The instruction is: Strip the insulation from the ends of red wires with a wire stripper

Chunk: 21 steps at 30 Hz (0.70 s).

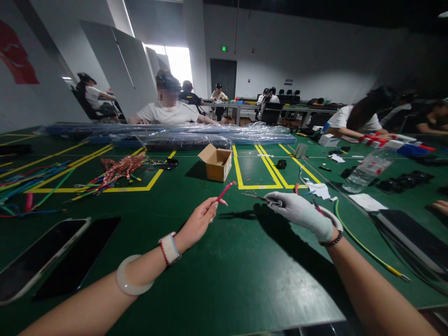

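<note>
My left hand [200, 219] is bare and pinches a short red wire [224, 190] that points up and to the right. My right hand [301, 213] wears a white glove and is closed around a thin metal tool [259, 198] with red handles, its tip pointing left toward the wire. Both hands hover above the green table [224, 275] and stay a short gap apart. A small open cardboard box [217, 162] stands just beyond them.
Two phones [49, 256] lie at the near left. Bundles of coloured wires [115, 171] spread at the left. A plastic bottle [367, 170], paper scraps and a green-yellow cable [364, 247] lie at the right. Plastic-wrapped stock [182, 133] runs across the back. Other people sit behind it.
</note>
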### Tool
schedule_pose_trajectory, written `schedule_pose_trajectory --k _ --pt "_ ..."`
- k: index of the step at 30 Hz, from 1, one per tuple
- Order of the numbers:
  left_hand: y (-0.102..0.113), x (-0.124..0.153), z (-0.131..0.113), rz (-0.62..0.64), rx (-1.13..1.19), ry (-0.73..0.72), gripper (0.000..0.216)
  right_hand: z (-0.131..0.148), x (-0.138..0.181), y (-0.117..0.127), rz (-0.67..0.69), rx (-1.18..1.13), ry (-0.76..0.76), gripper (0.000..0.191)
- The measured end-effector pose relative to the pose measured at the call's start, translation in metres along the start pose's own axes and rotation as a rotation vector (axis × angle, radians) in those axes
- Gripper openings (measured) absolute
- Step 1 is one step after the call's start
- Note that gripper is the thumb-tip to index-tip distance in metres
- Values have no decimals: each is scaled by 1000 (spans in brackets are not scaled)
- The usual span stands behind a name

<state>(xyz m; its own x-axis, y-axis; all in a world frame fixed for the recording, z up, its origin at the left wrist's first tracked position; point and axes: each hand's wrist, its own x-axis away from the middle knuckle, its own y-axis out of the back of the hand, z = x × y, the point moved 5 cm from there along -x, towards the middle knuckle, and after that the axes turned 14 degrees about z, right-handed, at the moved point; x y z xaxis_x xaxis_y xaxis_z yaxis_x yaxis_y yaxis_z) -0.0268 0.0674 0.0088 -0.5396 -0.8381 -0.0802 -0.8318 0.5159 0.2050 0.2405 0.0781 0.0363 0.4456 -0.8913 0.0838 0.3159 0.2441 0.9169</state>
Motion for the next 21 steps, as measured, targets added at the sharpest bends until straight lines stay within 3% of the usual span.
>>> schedule_pose_trajectory --k 3,11,14,21 --pt "2 -2 5 -15 85 -7 40 -5 1 3 -146 47 -36 34" --pt "-12 -1 8 225 121 68 42 9 9 18 -546 32 98 45" --pt "-14 -1 6 257 106 89 42 18 9 14 -582 119 153 56" --pt "-21 3 1 360 53 156 41 31 0 -1 -543 231 90 65"
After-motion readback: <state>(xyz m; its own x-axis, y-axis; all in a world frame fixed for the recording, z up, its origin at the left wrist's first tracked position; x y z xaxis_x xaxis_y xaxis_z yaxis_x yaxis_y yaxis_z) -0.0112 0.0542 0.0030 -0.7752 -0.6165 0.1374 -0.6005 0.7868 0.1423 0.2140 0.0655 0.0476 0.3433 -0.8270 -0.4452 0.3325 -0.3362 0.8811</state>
